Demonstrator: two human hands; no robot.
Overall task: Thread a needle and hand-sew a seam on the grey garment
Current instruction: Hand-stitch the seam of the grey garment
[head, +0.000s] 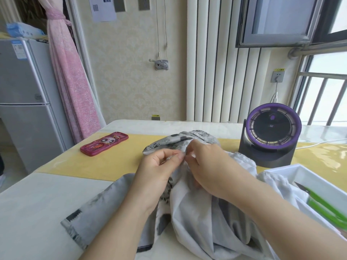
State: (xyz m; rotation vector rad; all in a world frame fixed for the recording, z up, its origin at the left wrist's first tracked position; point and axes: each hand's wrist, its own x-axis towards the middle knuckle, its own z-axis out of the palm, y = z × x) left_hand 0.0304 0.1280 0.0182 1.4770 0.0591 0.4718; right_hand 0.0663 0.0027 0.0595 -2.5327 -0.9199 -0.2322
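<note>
Limp, lightweight grey patterned fabric garment (105, 209): left hand (157, 166) and right hand (208, 164) fingers (173, 154) pinch its raised fold, apparently the seam, the sensible hold.

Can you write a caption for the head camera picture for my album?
Left hand and right hand pinch the grey garment together above the table, beside a purple fan.

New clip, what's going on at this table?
A person is working on the grey garment, which lies bunched on the table. Both hands meet at a raised fold of it: the left hand pinches the fabric, and the right hand pinches the same fold just beside it. No needle or thread is clear enough to make out. Green-handled snips lie untouched in the white tray at the right.
</note>
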